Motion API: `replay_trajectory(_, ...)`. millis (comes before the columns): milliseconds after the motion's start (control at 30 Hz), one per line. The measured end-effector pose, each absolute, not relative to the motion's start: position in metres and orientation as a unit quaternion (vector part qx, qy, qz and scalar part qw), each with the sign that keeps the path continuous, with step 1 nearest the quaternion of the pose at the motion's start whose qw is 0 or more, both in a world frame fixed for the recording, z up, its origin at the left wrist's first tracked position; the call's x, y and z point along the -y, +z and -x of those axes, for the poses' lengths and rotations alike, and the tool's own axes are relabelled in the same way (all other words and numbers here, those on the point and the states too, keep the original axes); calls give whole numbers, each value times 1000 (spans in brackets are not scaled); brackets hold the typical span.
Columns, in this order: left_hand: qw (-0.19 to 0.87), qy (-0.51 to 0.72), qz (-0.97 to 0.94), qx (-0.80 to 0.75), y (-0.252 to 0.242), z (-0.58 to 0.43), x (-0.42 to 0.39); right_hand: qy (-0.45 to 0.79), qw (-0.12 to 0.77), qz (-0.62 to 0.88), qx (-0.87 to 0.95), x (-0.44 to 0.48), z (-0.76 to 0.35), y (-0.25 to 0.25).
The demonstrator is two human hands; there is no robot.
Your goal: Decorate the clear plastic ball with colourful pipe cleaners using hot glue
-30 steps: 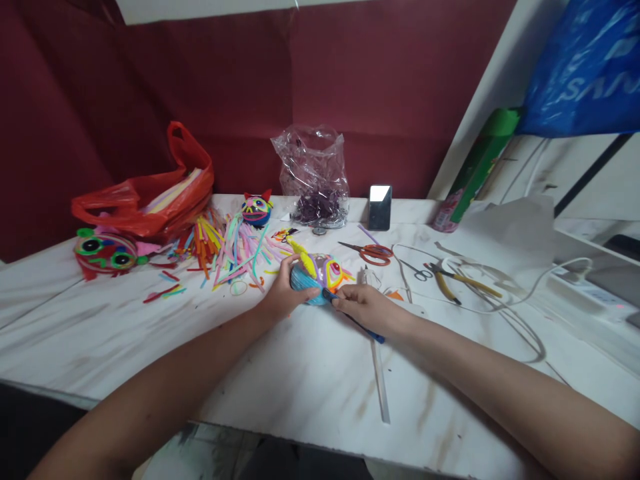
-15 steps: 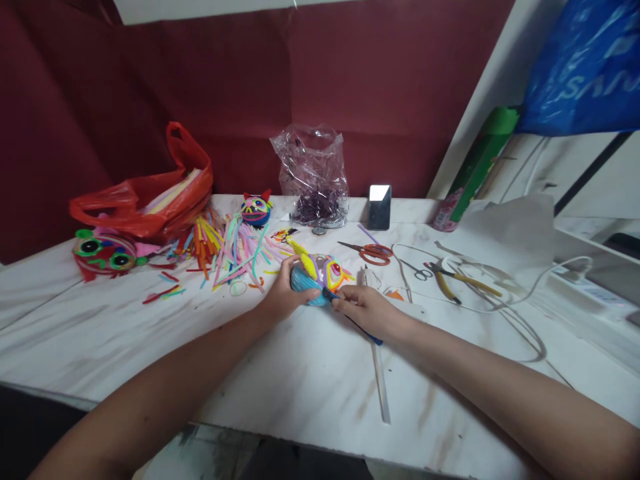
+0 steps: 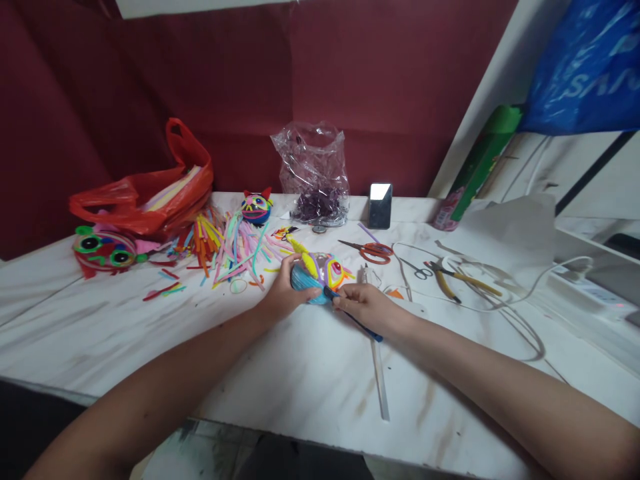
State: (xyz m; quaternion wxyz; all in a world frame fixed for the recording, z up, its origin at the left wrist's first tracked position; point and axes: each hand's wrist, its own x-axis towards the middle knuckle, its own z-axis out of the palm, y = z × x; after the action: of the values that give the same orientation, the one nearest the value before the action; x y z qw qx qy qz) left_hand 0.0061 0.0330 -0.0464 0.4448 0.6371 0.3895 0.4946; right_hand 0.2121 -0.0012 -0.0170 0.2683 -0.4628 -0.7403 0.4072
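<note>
My left hand is wrapped round a small round craft figure, blue below with purple, yellow and orange pipe-cleaner trim. It rests on the white marble table. My right hand pinches a dark blue pipe cleaner whose end meets the figure's lower side. A white glue stick lies on the table under my right wrist.
A pile of coloured pipe cleaners, a cat-face ball, a red-green frog figure and a red bag lie left. Behind stand a clear bag and a phone. Red scissors, pliers and a white cable lie right.
The view shifted slightly. Both hands keep their hold on the figure and the blue pipe cleaner with almost no movement.
</note>
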Motion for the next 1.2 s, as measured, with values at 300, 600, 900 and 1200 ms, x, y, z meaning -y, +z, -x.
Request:
replay_trajectory(300,448,497,-629,-395,-39,-9,-28,384,261,469,751,1,-213,-16)
replay_trajectory(600,436,496,-636,-400,-46,-6,-33,380,263,468,754,1,-213,-16)
replay_trajectory(900,421,486,-635,-428,-44,-4,-36,383,280,484,735,0,-209,-15)
replay_trajectory(1200,415,486,-633,-437,-42,-4,-35,383,287,473,740,-1,-210,-17)
